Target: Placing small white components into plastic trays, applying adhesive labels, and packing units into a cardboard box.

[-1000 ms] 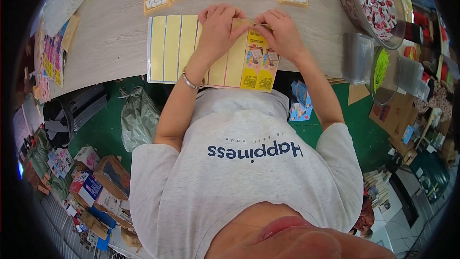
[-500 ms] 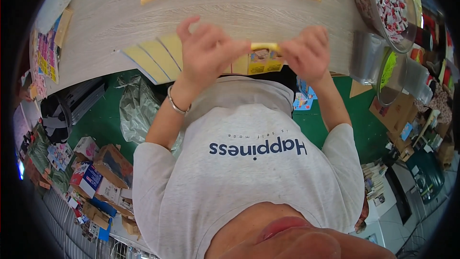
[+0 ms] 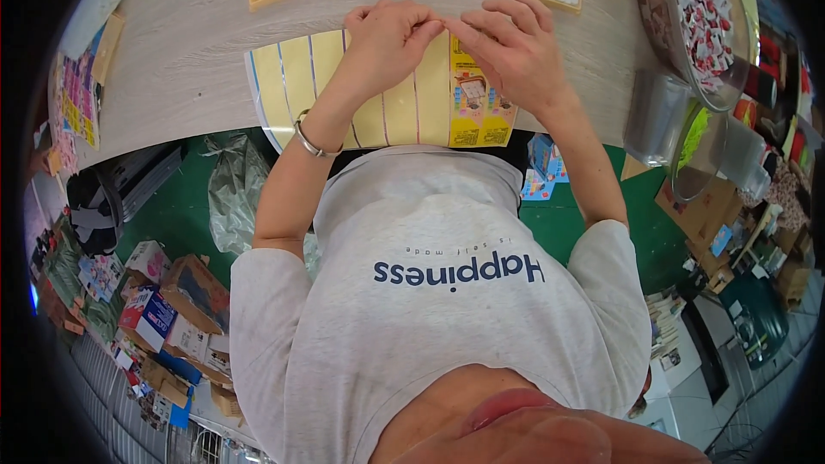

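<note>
Crumpled plastic bag (image 3: pixel 236 198) on green floor (image 3: pixel 174 222); cardboard boxes (image 3: pixel 198 294) apparently nearby.

Even, fairly bright light covers the table (image 3: pixel 189 69), glare streaks the clear plastic containers (image 3: pixel 657 120) at right, and fisheye distortion bows the table's near edge within blackened corners

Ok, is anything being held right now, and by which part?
Cannot be told: the left hand and right hand meet by the upper edge of the yellow sheet, but they hide any pinch there.
</note>
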Action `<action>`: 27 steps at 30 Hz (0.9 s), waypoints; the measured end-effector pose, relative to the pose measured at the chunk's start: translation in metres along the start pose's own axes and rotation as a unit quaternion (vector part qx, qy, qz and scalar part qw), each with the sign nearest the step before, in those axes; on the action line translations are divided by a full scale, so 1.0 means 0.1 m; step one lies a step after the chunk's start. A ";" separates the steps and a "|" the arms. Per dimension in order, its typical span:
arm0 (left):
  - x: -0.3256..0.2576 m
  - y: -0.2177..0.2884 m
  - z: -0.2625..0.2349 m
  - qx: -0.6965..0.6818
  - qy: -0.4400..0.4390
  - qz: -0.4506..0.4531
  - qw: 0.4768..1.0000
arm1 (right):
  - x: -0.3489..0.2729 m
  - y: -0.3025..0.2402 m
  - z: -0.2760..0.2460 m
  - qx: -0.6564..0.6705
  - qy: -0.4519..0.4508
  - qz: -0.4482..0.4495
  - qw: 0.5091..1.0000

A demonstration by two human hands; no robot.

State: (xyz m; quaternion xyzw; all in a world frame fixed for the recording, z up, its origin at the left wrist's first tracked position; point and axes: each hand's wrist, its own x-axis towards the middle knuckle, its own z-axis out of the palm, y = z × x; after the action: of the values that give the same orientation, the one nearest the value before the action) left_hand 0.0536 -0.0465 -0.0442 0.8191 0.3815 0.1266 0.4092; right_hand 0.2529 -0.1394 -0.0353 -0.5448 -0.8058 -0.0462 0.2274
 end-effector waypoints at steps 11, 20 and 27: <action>-0.03 0.05 0.09 0.057 0.029 0.000 0.998 | -0.05 0.25 0.07 0.024 0.073 -0.100 0.992; -0.04 0.09 0.18 0.105 0.056 0.018 0.993 | -0.17 0.25 0.10 0.008 0.032 -0.070 0.997; 0.01 0.07 0.21 0.129 0.067 0.001 0.989 | -0.25 0.24 0.08 0.068 0.019 -0.033 0.997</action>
State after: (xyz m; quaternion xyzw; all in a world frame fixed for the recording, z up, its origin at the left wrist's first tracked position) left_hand 0.0689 -0.0608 -0.0526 0.8551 0.4203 0.1317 0.2735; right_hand 0.2795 -0.1485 -0.0566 -0.5003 -0.8200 -0.0093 0.2777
